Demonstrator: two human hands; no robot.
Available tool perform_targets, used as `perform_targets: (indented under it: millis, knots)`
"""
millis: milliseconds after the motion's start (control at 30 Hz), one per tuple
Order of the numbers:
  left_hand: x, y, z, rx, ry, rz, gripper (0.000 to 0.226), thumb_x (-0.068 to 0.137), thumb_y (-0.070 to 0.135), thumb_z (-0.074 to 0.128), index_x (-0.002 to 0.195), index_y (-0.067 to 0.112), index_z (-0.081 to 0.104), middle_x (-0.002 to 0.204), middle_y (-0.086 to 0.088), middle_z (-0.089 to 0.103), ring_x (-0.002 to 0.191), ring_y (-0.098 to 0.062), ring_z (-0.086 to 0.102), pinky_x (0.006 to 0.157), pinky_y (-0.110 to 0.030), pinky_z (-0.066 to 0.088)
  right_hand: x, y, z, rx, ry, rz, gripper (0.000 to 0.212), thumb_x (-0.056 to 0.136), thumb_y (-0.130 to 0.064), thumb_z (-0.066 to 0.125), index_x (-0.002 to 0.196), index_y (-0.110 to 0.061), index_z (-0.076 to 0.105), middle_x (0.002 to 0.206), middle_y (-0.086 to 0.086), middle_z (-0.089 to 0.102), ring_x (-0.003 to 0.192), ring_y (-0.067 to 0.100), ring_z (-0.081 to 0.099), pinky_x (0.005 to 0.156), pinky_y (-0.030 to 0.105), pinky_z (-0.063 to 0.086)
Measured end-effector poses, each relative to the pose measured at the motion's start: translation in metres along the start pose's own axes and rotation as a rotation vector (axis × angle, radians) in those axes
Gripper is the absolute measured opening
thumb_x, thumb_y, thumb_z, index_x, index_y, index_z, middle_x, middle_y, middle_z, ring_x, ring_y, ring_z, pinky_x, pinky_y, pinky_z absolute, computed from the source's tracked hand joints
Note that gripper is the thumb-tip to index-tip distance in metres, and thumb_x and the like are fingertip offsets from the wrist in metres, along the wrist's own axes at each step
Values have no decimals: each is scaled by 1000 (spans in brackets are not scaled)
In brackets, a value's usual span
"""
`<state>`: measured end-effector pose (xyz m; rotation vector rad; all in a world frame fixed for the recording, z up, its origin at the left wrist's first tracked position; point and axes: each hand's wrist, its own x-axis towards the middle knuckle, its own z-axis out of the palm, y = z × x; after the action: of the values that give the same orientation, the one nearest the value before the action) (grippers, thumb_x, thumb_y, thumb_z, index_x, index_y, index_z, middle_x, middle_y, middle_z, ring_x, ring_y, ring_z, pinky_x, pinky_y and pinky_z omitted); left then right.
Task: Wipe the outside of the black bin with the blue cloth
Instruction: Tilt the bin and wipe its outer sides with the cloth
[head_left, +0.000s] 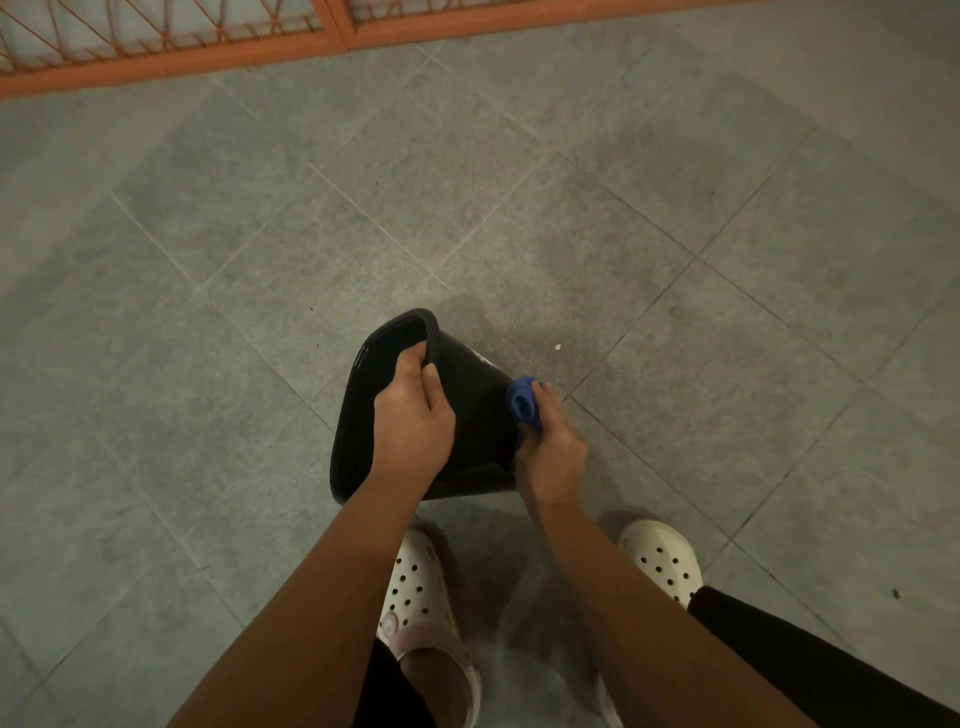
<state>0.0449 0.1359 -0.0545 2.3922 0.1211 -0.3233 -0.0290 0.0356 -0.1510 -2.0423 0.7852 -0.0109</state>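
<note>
**Black bin tipped on its side, cloth on the outer wall**

Black bin (478, 415) sits low in the middle of the view, tilted over on the grey tiled floor (467, 208), mouth swung to the left and base pointing away to the right. Left hand (413, 421) has it by the rim (430, 332): fingers hooked inside the lip, thumb clamped on the outside, a firm hold. Right hand (553, 460) is bunched around the blue cloth (523, 401), gripping it in a wad and pressing it against the bin's outer wall near the base end. Cloth and plastic are touching, right at the bin's right-hand edge.

Look inside the bin and it's all shadow. The interior is too dark to tell whether anything lies in it.

Out from there: a few pale specks (557, 346) are scattered on the tiles just beyond the base. Near the bottom of the view, a pair of white clogs (662, 556) is planted just behind the bin, one either side of the forearms. Far across the floor, along the top edge, runs an orange metal gate (208, 57).
</note>
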Motion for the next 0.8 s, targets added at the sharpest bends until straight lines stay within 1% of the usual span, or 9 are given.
perform_targets:
  millis: [133, 200, 300, 367, 500, 567, 633, 733, 800]
  knots:
    - [1, -5, -3, 27, -4, 6, 32, 100, 19, 34, 129, 13, 46, 70, 12, 50, 60, 0, 50, 58, 4, 38, -2, -11, 4, 15, 32, -131, 52, 82, 8, 57, 130, -10, 49, 135, 11, 51, 128, 25, 45, 109, 28, 27]
    - [0, -6, -3, 19, 5, 5, 32, 100, 19, 34, 129, 13, 47, 70, 13, 48, 60, 2, 48, 58, 4, 38, 8, -8, 3, 9, -27, -128, 52, 84, 4, 56, 133, -12, 46, 135, 11, 51, 126, 26, 47, 109, 34, 33]
    - [-5, -3, -2, 27, -6, 46, 33, 100, 19, 35, 130, 13, 46, 69, 9, 52, 59, -1, 52, 59, 2, 41, 19, -1, -6, -49, -118, 95, 49, 91, -5, 50, 136, -20, 40, 127, 9, 55, 112, 24, 55, 98, 32, 41]
    - [-5, -1, 0, 18, -22, 55, 34, 99, 19, 36, 131, 13, 45, 69, 7, 53, 60, -3, 54, 59, 2, 41, 17, -1, -8, -94, -102, 202, 47, 91, -6, 49, 136, -19, 40, 120, 10, 58, 105, 23, 57, 91, 31, 44]
    - [1, -5, -2, 19, -7, 20, 35, 100, 20, 35, 133, 13, 44, 69, 9, 51, 60, -2, 52, 58, 3, 39, 2, -14, 2, -51, 1, 58, 47, 88, -1, 53, 133, -11, 47, 125, 11, 59, 112, 24, 57, 99, 26, 39]
    - [0, -6, -3, 25, -11, 25, 36, 100, 20, 35, 134, 13, 43, 68, 10, 50, 59, -1, 50, 58, 3, 39, 6, -18, 3, -25, 1, -21, 47, 86, 2, 55, 131, -10, 49, 129, 11, 57, 117, 25, 55, 103, 26, 35]
    - [-3, -4, -3, 24, -18, 43, 36, 100, 19, 35, 135, 13, 43, 70, 12, 49, 60, 1, 50, 59, 4, 38, 19, -14, 0, -27, -55, -3, 46, 89, -3, 53, 133, -13, 46, 129, 12, 56, 116, 26, 55, 104, 31, 39]
    - [-4, -1, -2, 27, -18, 74, 37, 100, 18, 35, 136, 12, 42, 70, 11, 51, 61, 0, 52, 62, 4, 39, 31, 5, -12, -60, -144, 142, 41, 95, -14, 46, 134, -22, 43, 119, 11, 60, 102, 21, 58, 88, 26, 41]
    - [-2, -2, -2, 34, -19, 76, 38, 100, 18, 35, 137, 12, 42, 69, 10, 51, 60, 0, 51, 61, 5, 38, 24, 10, -17, -82, -146, 175, 37, 96, -15, 43, 133, -21, 44, 112, 8, 61, 97, 20, 59, 80, 24, 39]
